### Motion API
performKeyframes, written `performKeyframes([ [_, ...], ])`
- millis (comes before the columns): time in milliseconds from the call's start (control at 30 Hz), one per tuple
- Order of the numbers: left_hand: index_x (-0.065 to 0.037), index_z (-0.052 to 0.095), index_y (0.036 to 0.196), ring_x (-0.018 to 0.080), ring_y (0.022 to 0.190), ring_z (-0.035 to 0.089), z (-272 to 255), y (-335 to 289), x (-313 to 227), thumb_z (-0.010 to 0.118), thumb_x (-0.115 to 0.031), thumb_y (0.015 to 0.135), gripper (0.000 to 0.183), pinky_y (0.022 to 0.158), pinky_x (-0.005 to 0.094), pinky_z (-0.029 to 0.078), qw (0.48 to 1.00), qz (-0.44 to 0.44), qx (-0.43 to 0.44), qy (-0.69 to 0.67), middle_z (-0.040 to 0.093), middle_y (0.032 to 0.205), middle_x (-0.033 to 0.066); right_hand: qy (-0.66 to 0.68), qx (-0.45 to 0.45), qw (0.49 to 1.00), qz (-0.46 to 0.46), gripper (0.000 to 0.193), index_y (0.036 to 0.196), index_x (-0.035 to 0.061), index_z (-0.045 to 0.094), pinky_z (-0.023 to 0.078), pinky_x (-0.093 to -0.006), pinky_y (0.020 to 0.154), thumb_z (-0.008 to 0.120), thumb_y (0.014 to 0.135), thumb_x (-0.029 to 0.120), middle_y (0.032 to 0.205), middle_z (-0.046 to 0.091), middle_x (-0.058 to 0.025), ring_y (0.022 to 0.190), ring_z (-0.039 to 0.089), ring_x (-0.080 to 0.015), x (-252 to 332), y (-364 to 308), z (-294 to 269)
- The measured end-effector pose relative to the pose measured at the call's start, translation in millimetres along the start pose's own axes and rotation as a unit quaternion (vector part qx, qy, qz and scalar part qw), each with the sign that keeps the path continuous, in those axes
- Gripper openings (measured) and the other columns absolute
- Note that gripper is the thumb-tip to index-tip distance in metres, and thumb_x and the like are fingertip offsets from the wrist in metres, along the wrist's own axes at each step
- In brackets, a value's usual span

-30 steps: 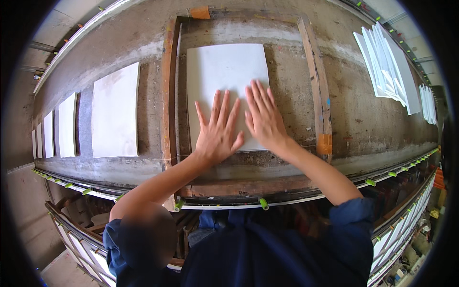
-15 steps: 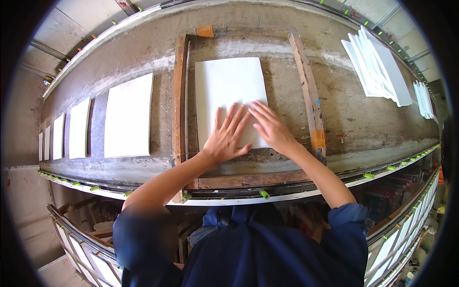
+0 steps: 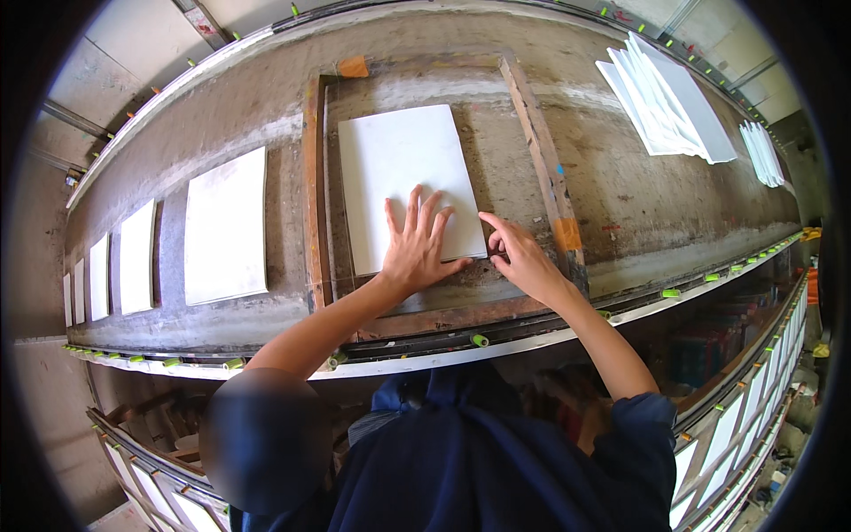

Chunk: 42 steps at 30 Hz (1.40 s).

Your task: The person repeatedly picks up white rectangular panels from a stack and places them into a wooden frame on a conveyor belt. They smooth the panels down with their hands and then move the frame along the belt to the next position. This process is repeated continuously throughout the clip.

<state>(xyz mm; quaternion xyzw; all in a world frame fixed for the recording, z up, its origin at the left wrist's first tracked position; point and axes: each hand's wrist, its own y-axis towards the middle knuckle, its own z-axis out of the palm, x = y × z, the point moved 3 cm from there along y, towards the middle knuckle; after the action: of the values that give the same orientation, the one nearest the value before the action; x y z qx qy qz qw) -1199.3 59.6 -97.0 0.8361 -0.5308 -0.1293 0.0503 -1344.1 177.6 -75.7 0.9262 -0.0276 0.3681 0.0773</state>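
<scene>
A white rectangular sheet (image 3: 399,146), or a thin stack of them, lies flat on the worn brown table, inside a wooden frame (image 3: 536,151). My left hand (image 3: 415,248) rests on the sheet's lower part, palm down with the fingers spread. At the lower right corner is my right hand (image 3: 525,264), its index finger stretched along the sheet's right edge and the other fingers bent. Nothing shows in its grasp; whether the fingertips press on the edge is hard to see.
Left of the frame, white sheets (image 3: 226,226) lie in a row. Fanned white sheets (image 3: 669,102) and a smaller pile (image 3: 761,152) are at the far right. Orange tape (image 3: 353,66) marks the frame. Green pegs (image 3: 480,340) line the table's near edge.
My right hand has slid off the sheet's surface to its lower right edge, and its fingers have bent. The left hand stays on the sheet with fingers spread wider. The whole view has shifted slightly.
</scene>
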Motion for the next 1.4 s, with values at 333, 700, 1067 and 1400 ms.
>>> performKeyframes([
  [333, -0.035, 0.023, 0.143, 0.0436, 0.137, 0.008, 5, -2, -8, 0.046, -0.068, 0.078, 0.077, 0.09, 0.0809, 0.012, 0.997, 0.033, 0.029, 0.069, 0.014, 0.152, 0.0105, -0.017, 0.006, 1.0, -0.023, 0.061, 0.129, 0.0083, 0.041, 0.045, -0.0381, 0.077, 0.061, 0.072, -0.005, 0.077, 0.056, -0.0079, 0.083, 0.054, -0.0263, -3, 1, 5],
  [700, -0.025, 0.021, 0.146, 0.0396, 0.139, 0.0, -19, -22, 38, 0.048, -0.063, 0.082, 0.079, 0.098, 0.0745, 0.005, 0.999, -0.009, 0.005, 0.048, 0.01, 0.151, 0.0164, -0.305, -0.145, 0.937, -0.091, 0.056, 0.127, 0.009, 0.044, 0.038, -0.0427, 0.093, 0.066, 0.075, 0.012, 0.112, 0.053, -0.0117, 0.109, 0.046, -0.0294, 11, 0, -35],
  [1067, -0.014, 0.02, 0.143, 0.0305, 0.123, 0.033, -48, -51, 150, 0.049, 0.012, 0.065, 0.087, 0.1, 0.0357, 0.031, 0.885, -0.197, -0.137, -0.4, 0.03, 0.136, 0.0182, -0.045, -0.089, 0.957, 0.273, 0.084, 0.143, 0.0004, 0.02, 0.036, -0.0397, 0.101, 0.07, 0.077, 0.014, 0.136, 0.04, -0.0256, 0.125, 0.041, -0.0359, -68, 2, -69],
  [1400, -0.008, 0.031, 0.134, 0.0314, 0.125, 0.039, -134, -4, 102, 0.049, 0.016, 0.063, 0.078, 0.104, 0.0359, 0.032, 0.892, -0.17, -0.167, -0.383, 0.041, 0.131, 0.017, 0.031, -0.119, 0.954, 0.274, 0.08, 0.143, 0.0002, 0.023, 0.032, -0.0363, 0.106, 0.067, 0.076, 0.004, 0.142, 0.034, -0.0205, 0.131, 0.035, -0.0283, -46, 8, -150],
])
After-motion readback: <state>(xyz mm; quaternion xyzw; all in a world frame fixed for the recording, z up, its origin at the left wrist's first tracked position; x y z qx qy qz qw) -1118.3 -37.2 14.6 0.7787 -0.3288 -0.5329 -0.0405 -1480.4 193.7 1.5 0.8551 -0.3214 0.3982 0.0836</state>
